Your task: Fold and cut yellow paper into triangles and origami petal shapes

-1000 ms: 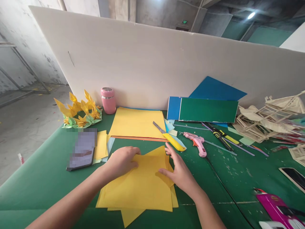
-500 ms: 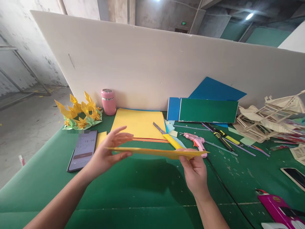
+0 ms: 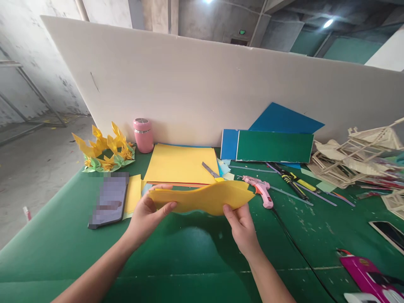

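Phone (image 3: 109, 200): screen blurred, I can't read it.
Knife (image 3: 209, 170): handle mostly behind my paper (image 3: 205, 198).
Pink tool (image 3: 369, 275): cut off by the corner.
Sign (image 3: 241, 32): too small to read.

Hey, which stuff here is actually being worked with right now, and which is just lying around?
In use: yellow paper sheets, held up by the left hand and right hand.

Lying about: glue gun, pink cup, phone, utility knife, paper flowers, wooden models, flat yellow sheet.

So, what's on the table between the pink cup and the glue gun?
A yellow paper stack, with a cutter lying at its right edge; head view.
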The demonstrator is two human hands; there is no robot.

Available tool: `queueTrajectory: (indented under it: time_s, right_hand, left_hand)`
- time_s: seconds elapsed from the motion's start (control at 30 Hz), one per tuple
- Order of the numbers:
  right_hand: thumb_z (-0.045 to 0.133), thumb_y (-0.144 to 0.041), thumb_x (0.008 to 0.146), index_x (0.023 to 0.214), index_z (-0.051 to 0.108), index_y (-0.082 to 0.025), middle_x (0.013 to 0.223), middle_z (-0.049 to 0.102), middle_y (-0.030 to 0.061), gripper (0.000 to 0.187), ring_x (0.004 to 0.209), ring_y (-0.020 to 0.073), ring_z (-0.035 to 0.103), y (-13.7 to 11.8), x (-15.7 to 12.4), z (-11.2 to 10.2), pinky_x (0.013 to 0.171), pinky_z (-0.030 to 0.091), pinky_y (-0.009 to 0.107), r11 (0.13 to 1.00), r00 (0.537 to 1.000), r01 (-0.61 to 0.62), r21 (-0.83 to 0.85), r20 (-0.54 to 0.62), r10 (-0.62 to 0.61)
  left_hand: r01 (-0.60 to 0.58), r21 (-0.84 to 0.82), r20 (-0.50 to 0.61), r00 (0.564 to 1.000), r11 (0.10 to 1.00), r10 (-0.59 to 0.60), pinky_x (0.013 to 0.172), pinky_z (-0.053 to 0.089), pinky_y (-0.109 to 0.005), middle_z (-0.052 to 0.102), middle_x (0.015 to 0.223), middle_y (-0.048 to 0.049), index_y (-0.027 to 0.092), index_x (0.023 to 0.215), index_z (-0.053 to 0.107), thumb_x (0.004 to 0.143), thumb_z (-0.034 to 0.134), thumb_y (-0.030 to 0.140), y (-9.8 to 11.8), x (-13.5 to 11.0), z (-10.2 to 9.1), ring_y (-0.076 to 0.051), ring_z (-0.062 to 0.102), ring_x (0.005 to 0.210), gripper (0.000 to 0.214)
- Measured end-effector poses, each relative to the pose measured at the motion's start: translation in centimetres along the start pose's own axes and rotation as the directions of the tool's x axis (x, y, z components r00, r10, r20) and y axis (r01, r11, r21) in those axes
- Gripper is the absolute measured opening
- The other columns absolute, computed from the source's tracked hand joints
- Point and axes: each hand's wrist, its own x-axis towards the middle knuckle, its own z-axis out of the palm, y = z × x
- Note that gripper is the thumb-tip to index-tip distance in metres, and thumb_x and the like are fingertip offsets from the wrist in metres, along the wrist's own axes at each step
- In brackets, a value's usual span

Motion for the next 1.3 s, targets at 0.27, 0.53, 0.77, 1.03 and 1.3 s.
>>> queueTrajectory:
  time_s: [0.27,0.53,0.77,1.03,1.3]
  right_hand:
    - [0.053,-0.053,0.084,0.108,0.053,-0.022,0.108,0.065,0.0082,0.039,0.105,0.0254,0.060,0.5,0.4,-0.3,0.088,0.051,0.039,0.983,0.999,-0.031,-0.179,0.008,0.033]
    - [0.062,-0.056,0.075,0.103,0.055,-0.021,0.093,0.069,0.0070,0.046,0.081,0.0215,0.066,-0.2,0.5,0.6,0.071,0.055,0.034,0.989,0.988,-0.145,0.016,-0.048,0.145]
    - [0.074,-0.064,0.055,0.078,0.061,-0.017,0.060,0.060,0.0000,0.054,0.051,0.0129,0.053,-0.7,1.2,-0.3,0.048,0.045,0.025,0.956,0.952,-0.289,0.052,-0.090,0.293]
    - [0.066,-0.073,0.054,0.064,0.054,-0.019,0.053,0.056,-0.0001,0.057,0.046,0.0148,0.051,-0.3,1.5,-0.6,0.043,0.039,0.025,0.939,0.953,-0.298,-0.171,0.009,0.304]
    - [0.057,-0.061,0.071,0.059,0.052,-0.021,0.055,0.057,0.0021,0.042,0.051,0.0179,0.054,0.5,2.0,-0.7,0.049,0.044,0.028,0.924,0.991,-0.130,-0.360,-0.026,0.129]
  left_hand:
    - [0.074,0.091,-0.041,0.997,0.993,-0.070,0.081,0.056,-0.040,0.072,0.090,-0.0066,0.018,0.087,0.066,0.057,0.074,0.059,-2.2,-0.5,-0.2,-0.027,0.068,0.086,0.052]
    - [0.348,-0.208,0.025,0.936,0.914,-0.351,0.083,0.056,-0.043,0.071,0.108,-0.0127,0.016,0.104,0.065,0.058,0.076,0.060,0.3,-1.6,0.9,-0.032,0.067,0.099,0.065]
    - [0.504,-0.151,0.198,0.858,0.850,-0.474,0.082,0.056,-0.043,0.070,0.107,-0.0130,0.017,0.112,0.060,0.065,0.075,0.052,-0.5,-3.2,-0.7,-0.031,0.068,0.096,0.060]
    - [0.293,0.326,0.125,0.929,0.899,-0.348,0.079,0.054,-0.043,0.065,0.112,-0.0120,0.020,0.129,0.047,0.065,0.067,0.051,-1.2,-0.8,-3.4,-0.030,0.066,0.093,0.073]
    - [0.150,0.578,0.252,0.902,0.802,-0.350,0.077,0.051,-0.037,0.059,0.117,-0.0107,0.021,0.114,0.054,0.064,0.054,0.039,-1.2,-0.1,-2.7,-0.031,0.060,0.103,0.052]
